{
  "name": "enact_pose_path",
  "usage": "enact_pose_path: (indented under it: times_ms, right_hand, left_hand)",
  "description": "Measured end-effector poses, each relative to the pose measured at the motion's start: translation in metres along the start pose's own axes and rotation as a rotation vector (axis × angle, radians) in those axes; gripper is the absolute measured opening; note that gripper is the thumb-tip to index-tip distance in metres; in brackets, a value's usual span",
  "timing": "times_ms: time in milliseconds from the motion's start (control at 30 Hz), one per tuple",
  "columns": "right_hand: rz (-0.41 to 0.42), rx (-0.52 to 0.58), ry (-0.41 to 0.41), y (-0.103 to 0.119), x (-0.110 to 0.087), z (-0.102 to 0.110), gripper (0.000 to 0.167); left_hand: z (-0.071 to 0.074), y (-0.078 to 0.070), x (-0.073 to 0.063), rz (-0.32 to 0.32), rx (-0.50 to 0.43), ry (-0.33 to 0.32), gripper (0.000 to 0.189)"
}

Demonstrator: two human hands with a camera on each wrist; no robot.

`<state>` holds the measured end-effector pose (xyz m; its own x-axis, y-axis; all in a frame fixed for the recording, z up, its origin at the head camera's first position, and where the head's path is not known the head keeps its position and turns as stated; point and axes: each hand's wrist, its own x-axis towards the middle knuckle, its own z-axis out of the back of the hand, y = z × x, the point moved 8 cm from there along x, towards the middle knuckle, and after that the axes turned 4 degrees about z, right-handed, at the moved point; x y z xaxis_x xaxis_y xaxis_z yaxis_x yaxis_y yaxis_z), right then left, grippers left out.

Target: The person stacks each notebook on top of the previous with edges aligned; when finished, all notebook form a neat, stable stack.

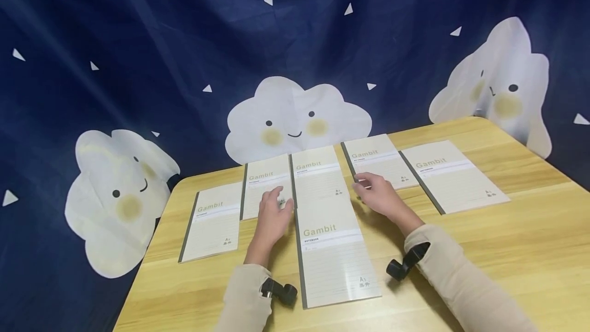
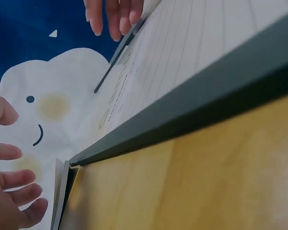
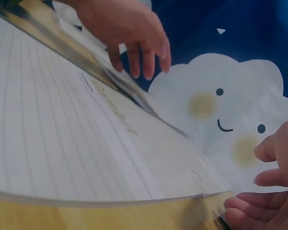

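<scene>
Several pale "Gambit" notebooks with dark spines lie on the wooden table. The nearest notebook [image 1: 332,265] lies between my forearms, its far edge meeting a middle notebook [image 1: 318,173] behind it. My left hand [image 1: 275,214] hovers over the lower part of another notebook [image 1: 260,168], fingers spread and slightly bent, holding nothing. On the other side, my right hand [image 1: 379,196] is at the spine side of a back notebook [image 1: 380,150], fingers loosely bent and nothing in them. In the left wrist view the left hand's fingers [image 2: 19,179] are apart; the right wrist view shows the right hand [image 3: 273,177] likewise loose.
One notebook [image 1: 212,224] lies at the far left and another [image 1: 454,178] at the right. The table [image 1: 507,260] has a rounded back edge against a dark blue curtain [image 1: 184,24] printed with clouds. A black wrist camera [image 1: 407,261] sits on the right sleeve.
</scene>
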<state>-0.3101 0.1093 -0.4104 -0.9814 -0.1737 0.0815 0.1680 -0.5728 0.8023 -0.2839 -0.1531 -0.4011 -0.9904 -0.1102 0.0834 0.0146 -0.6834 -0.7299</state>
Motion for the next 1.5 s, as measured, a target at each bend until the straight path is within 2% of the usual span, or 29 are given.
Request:
enact_pose_path:
  times_ms: [167,267,500,633,933,1167,1300,1400,1500]
  right_hand:
    - [-0.007,0.015,0.006,0.003,-0.005,-0.003,0.046]
    - [-0.014,0.015,0.023,0.005,-0.007,-0.008,0.047]
    - [-0.029,0.051,0.078,0.003,-0.014,-0.020,0.048]
    - [-0.046,0.125,0.089,0.000,-0.015,-0.022,0.049]
    - [-0.113,0.299,0.123,0.001,-0.018,-0.024,0.049]
    - [-0.162,0.420,0.150,0.000,-0.020,-0.027,0.052]
    - [-0.175,0.452,0.152,0.000,-0.021,-0.027,0.053]
    - [-0.177,0.457,0.148,0.000,-0.021,-0.027,0.053]
    - [-0.177,0.463,0.143,0.001,-0.020,-0.026,0.052]
  left_hand:
    - [-0.002,0.002,-0.003,-0.026,-0.037,0.013,0.050]
    - [-0.006,0.005,-0.003,-0.016,-0.056,0.038,0.048]
    - [-0.013,0.007,-0.007,-0.021,-0.039,0.062,0.044]
    - [-0.018,0.004,-0.010,-0.022,-0.032,0.090,0.044]
    - [-0.021,-0.001,-0.013,-0.008,-0.044,0.092,0.046]
    - [-0.020,0.000,-0.014,0.059,-0.097,0.058,0.046]
    - [-0.018,0.005,-0.014,0.124,-0.178,0.055,0.044]
    - [-0.019,0.009,-0.014,0.159,-0.245,0.079,0.042]
    - [-0.019,0.014,-0.014,0.177,-0.311,0.086,0.039]
